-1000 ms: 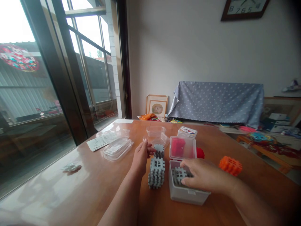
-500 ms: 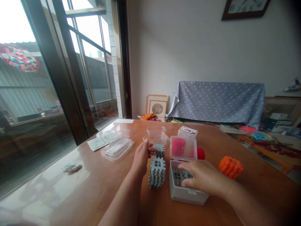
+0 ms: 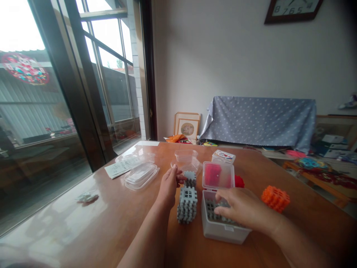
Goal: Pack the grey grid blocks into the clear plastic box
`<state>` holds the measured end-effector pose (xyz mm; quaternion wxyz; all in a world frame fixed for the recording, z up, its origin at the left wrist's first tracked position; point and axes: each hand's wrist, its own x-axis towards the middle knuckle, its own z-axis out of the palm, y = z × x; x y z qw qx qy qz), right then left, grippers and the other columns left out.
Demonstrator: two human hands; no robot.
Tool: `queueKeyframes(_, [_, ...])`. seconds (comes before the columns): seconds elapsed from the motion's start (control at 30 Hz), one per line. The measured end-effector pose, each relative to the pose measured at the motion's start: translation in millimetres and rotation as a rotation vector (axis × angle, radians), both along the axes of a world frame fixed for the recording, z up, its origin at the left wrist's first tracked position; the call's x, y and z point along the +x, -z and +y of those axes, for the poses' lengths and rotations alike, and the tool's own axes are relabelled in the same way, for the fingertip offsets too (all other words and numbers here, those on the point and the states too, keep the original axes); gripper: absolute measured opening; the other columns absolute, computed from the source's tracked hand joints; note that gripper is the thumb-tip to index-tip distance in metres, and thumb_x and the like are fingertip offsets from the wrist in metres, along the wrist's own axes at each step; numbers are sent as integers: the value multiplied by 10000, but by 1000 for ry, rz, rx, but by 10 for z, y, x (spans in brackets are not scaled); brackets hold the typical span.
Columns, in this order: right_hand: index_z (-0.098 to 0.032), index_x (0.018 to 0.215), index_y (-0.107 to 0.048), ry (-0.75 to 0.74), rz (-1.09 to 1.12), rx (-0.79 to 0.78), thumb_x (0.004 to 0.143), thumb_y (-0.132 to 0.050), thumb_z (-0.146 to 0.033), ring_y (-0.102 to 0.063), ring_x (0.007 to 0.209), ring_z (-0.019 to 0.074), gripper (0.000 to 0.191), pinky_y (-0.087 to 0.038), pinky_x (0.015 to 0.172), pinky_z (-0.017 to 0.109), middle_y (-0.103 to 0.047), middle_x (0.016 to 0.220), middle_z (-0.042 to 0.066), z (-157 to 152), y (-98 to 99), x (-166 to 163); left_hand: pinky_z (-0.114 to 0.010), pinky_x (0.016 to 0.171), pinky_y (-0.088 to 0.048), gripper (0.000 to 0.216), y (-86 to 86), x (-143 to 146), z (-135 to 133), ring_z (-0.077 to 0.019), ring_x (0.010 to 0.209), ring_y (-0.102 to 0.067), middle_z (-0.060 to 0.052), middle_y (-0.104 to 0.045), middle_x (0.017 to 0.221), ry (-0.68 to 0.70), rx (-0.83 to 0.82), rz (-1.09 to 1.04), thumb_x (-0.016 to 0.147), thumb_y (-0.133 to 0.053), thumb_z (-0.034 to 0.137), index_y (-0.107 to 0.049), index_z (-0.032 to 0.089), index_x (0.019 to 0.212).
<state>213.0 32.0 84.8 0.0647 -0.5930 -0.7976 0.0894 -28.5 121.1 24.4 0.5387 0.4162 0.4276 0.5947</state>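
My left hand (image 3: 169, 185) is beside the rear stack of grey interlocking plastic blocks (image 3: 190, 178), its fingers loosely curled and apart. Nothing shows in its grasp, and whether a fingertip touches that stack I cannot tell. Closer to me lies a longer row of grey notched blocks (image 3: 187, 208). My right hand (image 3: 240, 204) hovers over the front of a clear plastic box (image 3: 223, 234), thumb and fingers spread with nothing visible between them. More grey blocks (image 3: 211, 207) lie inside the box, partly hidden by this hand. The hinged lid (image 3: 218, 175) stands up.
Orange blocks (image 3: 275, 198) lie at the right, and red blocks (image 3: 239, 181) sit behind the lid. Clear containers (image 3: 186, 154) and a small box with a printed card (image 3: 223, 155) stand farther back. Clear lids (image 3: 141, 175), papers (image 3: 118, 168) and a small packet (image 3: 87, 197) are on the left.
My right hand has risen slightly above the blocks in the box. My left hand stays where it was, and the view has shifted a little.
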Motion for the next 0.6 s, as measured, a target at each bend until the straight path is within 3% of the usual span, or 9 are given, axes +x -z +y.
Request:
queueKeyframes(0.1, [-250, 952, -692, 11, 119, 9, 905, -607, -450, -632, 714, 189, 222, -322, 619, 266, -704, 778, 7, -2, -83, -54, -275, 573, -388, 609, 0, 5, 1, -154, 574, -590, -101, -734, 728, -8, -3, 2, 769, -652, 744, -663, 148, 890])
queueKeyframes(0.27, [-235, 1041, -701, -117, 326, -13, 912, -613, -390, -569, 675, 145, 221, -324, 587, 240, -672, 784, -8, 18, -200, -274, -275, 573, -392, 627, -7, 8, -15, -156, 581, -595, -106, -734, 736, -8, -1, 0, 759, -654, 753, -667, 143, 899])
queueKeyframes(0.43, [-231, 1246, -668, -192, 334, -83, 847, -710, -436, -556, 660, 147, 451, -336, 579, 237, -659, 766, -11, 93, -290, -474, -277, 583, -397, 621, -21, 4, -36, -163, 597, -604, -105, -734, 739, -12, 1, 3, 765, -654, 747, -670, 144, 913])
queueKeyframes(0.6, [-236, 1229, -675, -206, 288, -108, 816, -739, -479, -617, 716, 177, 484, -342, 593, 250, -709, 815, 4, 180, -310, -590, -278, 580, -390, 622, -34, -6, -38, -164, 597, -601, -107, -734, 732, -5, 1, 0, 777, -635, 755, -670, 145, 895])
